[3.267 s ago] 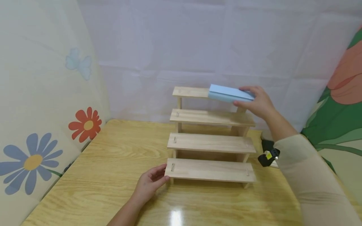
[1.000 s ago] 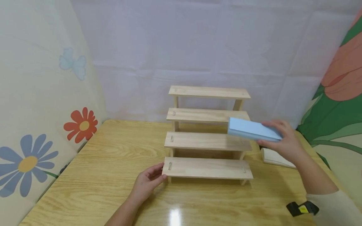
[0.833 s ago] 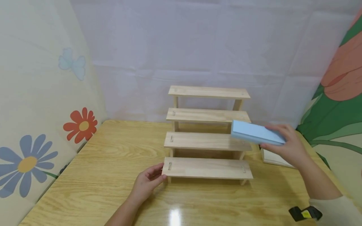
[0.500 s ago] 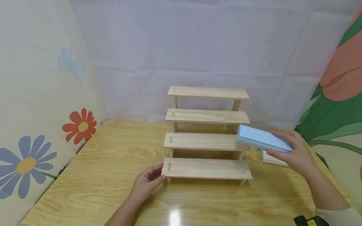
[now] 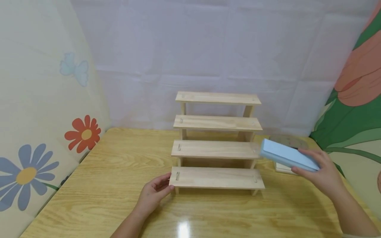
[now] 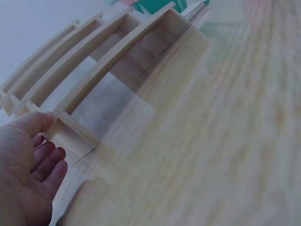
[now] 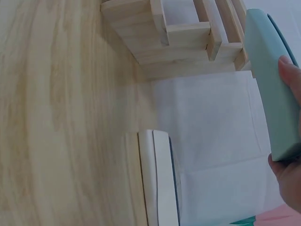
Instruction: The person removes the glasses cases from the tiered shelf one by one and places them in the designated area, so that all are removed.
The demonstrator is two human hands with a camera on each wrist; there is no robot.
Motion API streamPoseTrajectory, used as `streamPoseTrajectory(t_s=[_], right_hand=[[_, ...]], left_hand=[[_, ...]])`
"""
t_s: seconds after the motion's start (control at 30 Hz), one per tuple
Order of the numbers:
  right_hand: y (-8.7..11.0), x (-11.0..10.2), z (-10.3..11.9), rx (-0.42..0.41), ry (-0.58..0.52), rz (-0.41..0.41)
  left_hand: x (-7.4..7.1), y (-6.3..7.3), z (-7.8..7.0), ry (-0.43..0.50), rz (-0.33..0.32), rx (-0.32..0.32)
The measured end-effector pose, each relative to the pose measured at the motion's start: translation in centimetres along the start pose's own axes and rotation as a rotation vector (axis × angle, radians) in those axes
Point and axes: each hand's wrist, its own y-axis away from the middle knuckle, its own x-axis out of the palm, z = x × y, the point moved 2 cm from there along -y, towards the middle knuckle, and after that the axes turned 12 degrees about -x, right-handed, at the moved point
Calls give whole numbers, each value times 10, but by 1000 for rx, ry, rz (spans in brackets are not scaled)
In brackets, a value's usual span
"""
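My right hand (image 5: 324,175) grips the near end of a light-blue glasses case (image 5: 287,153), thumb on one side and fingers on the other. The case is held in the air beside the right end of a stepped wooden display rack (image 5: 217,177); its flap seam shows. In the right wrist view the same glasses case (image 7: 270,89) looks blue-green. My left hand (image 5: 153,195) holds the left end of the rack's lowest board between thumb and index finger. The left wrist view has that thumb at the corner of the rack (image 6: 110,59), the other fingers loosely bent below.
A white case (image 7: 160,183) lies on the wood-grain table (image 5: 119,158), partly hidden behind the blue case in the head view. A grey item (image 5: 293,141) sits behind it. A white cloth (image 5: 166,43) hangs at the back, with flower-printed cloths at both sides.
My right hand has carried the blue case from the rack's top step down and rightward, past its right end. My left hand stays on the lowest board. The grey item has come into view.
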Motion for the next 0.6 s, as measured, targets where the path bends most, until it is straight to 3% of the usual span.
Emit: streamPoseTrajectory(t_s=[0.6], right_hand=[[31,4,-32,12,60,-48]], left_hand=[[0,0,1,10,5,11]])
